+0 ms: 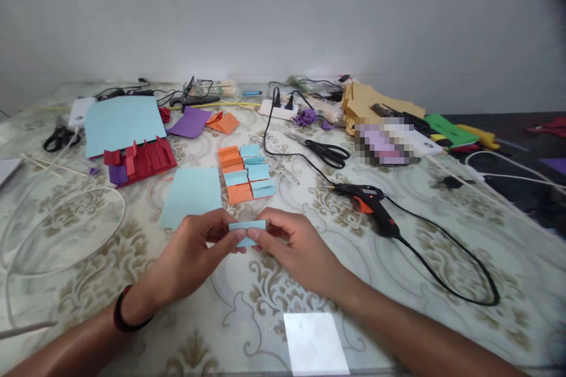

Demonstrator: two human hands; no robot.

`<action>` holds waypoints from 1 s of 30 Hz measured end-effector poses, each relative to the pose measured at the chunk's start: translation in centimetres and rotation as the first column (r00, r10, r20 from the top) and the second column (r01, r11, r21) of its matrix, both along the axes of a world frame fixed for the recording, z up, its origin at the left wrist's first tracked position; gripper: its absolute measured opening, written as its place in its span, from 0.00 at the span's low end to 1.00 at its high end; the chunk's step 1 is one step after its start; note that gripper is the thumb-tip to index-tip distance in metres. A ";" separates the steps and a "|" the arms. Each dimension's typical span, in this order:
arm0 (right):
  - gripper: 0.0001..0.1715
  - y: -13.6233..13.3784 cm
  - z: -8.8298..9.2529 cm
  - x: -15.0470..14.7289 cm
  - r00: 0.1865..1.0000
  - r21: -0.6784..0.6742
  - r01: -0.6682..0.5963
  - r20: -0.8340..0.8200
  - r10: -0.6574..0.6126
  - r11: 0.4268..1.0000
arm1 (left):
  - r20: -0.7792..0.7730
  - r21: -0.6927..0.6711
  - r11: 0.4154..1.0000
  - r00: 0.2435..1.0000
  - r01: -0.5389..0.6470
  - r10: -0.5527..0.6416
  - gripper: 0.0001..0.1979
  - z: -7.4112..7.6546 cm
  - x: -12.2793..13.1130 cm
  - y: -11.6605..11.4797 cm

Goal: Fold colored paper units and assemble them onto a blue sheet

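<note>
Both my hands meet over the table's middle and pinch a small folded light-blue paper piece point(247, 230). My left hand point(194, 250) grips its left end with thumb and fingers closed. My right hand point(294, 244) holds its right end the same way. Just beyond my hands lies a flat light-blue sheet point(192, 195). Beside it sits a cluster of folded orange and light-blue pieces point(245, 174). A black band circles my left wrist.
A black and orange glue gun point(369, 200) lies to the right, its cord looping toward me. Black scissors point(327, 153), a white power strip point(278, 109), folded red pieces point(144, 159), a large blue sheet point(124, 122), purple paper point(191, 122) and brown paper point(371, 103) lie farther back.
</note>
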State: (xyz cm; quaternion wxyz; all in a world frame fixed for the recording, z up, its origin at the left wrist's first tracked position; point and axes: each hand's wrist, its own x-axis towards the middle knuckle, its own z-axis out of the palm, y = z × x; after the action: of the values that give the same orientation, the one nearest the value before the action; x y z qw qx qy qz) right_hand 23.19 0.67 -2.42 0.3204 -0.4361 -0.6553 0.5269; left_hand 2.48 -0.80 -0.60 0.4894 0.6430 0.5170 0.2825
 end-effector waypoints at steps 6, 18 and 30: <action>0.21 -0.1 0.6 0.3 1.000 0.011 -0.012 0.003 0.012 1.000 | -0.105 0.049 0.995 0.991 0.092 -0.086 0.18 0.2 -0.2 -0.3; 0.27 0.0 0.8 0.4 0.994 -0.091 -0.066 -0.096 0.057 0.994 | -0.124 0.019 0.992 0.984 0.129 -0.125 0.18 -0.1 -0.1 -0.1; 0.22 -0.2 0.9 0.3 0.985 -0.087 -0.032 -0.170 0.017 0.996 | 0.010 0.013 0.996 0.996 0.091 -0.091 0.21 -0.2 -0.4 0.0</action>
State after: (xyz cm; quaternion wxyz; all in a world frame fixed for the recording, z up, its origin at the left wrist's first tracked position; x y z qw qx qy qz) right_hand 23.50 0.51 -1.50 0.3484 -0.3956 -0.6068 0.5950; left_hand 2.13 -0.78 -0.79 0.5004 0.6676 0.4827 0.2664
